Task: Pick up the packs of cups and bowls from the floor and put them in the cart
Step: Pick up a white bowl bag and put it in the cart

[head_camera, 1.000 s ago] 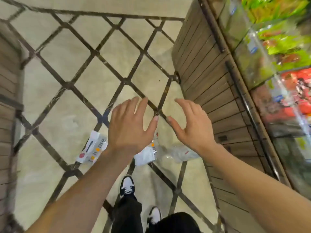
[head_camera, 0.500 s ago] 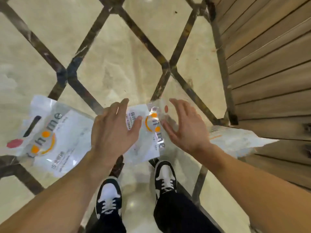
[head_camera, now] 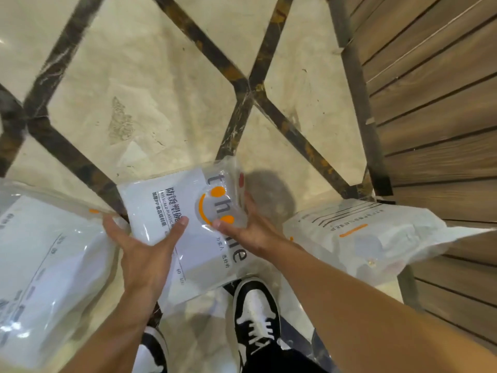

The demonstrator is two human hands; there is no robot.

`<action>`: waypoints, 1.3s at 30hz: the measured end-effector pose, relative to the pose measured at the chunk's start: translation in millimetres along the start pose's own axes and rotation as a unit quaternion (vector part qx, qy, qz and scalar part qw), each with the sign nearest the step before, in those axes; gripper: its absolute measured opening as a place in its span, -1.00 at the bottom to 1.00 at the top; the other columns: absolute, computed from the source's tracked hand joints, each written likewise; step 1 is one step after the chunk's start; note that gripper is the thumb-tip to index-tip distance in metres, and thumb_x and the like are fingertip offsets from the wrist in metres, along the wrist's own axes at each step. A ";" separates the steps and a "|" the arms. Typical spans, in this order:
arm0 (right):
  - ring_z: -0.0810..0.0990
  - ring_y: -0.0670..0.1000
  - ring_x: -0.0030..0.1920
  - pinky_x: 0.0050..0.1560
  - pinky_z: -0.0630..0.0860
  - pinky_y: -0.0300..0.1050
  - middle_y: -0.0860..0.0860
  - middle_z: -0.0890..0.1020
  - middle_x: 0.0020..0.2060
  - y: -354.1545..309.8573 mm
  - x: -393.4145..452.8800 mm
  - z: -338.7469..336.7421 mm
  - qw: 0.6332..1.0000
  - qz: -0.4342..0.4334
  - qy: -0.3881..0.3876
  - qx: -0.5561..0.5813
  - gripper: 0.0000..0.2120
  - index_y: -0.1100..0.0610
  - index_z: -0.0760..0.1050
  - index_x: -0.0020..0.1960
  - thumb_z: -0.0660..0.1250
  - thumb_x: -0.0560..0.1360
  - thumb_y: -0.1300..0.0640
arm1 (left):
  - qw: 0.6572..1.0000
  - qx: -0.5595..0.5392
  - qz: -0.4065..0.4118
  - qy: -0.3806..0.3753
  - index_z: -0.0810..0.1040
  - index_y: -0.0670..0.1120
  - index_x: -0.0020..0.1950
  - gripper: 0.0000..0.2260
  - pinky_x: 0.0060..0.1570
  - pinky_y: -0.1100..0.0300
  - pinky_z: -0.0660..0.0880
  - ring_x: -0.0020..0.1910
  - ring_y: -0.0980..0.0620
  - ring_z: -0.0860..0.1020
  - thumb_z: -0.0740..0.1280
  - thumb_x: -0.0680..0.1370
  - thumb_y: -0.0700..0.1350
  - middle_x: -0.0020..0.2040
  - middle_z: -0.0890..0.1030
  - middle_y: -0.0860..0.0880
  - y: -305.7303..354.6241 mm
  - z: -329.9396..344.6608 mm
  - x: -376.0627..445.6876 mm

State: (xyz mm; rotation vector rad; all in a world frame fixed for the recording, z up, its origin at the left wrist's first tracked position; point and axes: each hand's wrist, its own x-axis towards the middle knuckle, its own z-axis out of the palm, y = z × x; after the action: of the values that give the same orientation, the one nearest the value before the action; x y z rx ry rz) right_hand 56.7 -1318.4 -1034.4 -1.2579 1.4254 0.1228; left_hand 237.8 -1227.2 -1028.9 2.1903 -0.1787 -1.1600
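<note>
Middle pack (head_camera: 185, 224), clear plastic over a white printed insert with an orange smile mark, sits between both hands above the floor. Left hand (head_camera: 146, 251) grips its left edge: thumb pressed on the top face, fingers wrapped round the side. Right hand (head_camera: 247, 224) grips the right edge at the smile mark, thumb on top, fingers curled round the far side. Whether the pack's near end touches the floor cannot be told.

Just left of the left hand lies a second pack (head_camera: 45, 278), large, glossy, flat on the floor. Right of the right hand, a third pack (head_camera: 376, 238) lies with its far end against the wooden slatted panel (head_camera: 435, 125).

Floor (head_camera: 150, 84): polished beige marble with dark brown inlaid strips forming a diamond lattice; glare spots on the stone. Below the grip, black-and-white sneakers (head_camera: 255, 316) and dark trouser legs.
</note>
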 end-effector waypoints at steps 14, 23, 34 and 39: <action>0.44 0.24 0.44 0.42 0.37 0.32 0.12 0.45 0.47 -183.4 -136.8 -134.0 0.985 -0.095 0.143 0.010 0.03 -0.46 -0.20 0.58 0.25 0.28 -0.65 | 0.981 0.002 0.195 -0.023 0.57 0.12 0.35 -0.35 0.28 -0.03 0.52 0.16 0.06 0.66 0.54 0.35 0.38 0.19 0.69 0.16 226.8 -57.0 -114.6; 0.47 0.26 0.27 0.27 0.50 0.20 0.13 0.49 0.09 -326.8 -404.3 -309.1 0.918 -0.186 0.349 0.025 -0.14 -0.44 0.05 0.56 0.24 0.34 -0.58 | 0.899 0.014 0.423 -0.110 0.54 0.05 0.39 -0.41 0.20 -0.02 0.52 0.22 0.01 0.65 0.52 0.44 0.27 0.24 0.69 0.08 455.6 -121.4 -346.7; 0.35 0.16 0.50 0.43 0.38 0.21 0.08 0.42 0.48 -311.9 -838.1 -389.0 0.738 -0.183 0.642 0.099 -0.13 -0.40 -0.03 0.61 0.24 0.41 -0.57 | 0.718 -0.012 0.590 -0.370 0.57 0.03 0.26 -0.49 -0.07 0.17 0.55 -0.02 0.19 0.65 0.61 0.40 0.15 0.02 0.69 0.18 587.6 -152.6 -742.3; 0.44 0.17 0.43 0.39 0.41 0.22 0.11 0.47 0.43 -250.4 -1032.4 -352.3 0.648 -0.113 0.748 0.093 -0.08 -0.37 -0.04 0.62 0.20 0.36 -0.58 | 0.599 -0.008 0.608 -0.521 0.60 0.05 0.21 -0.53 -0.07 0.21 0.60 -0.08 0.28 0.70 0.63 0.38 0.12 -0.05 0.75 0.20 543.1 -160.7 -916.0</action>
State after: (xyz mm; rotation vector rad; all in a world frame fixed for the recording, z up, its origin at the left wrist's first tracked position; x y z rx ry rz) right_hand -252.0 -1050.2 7.4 -1.2853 2.4651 -1.5658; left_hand -93.4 -1210.4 -4.3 0.5624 -1.7754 -1.2567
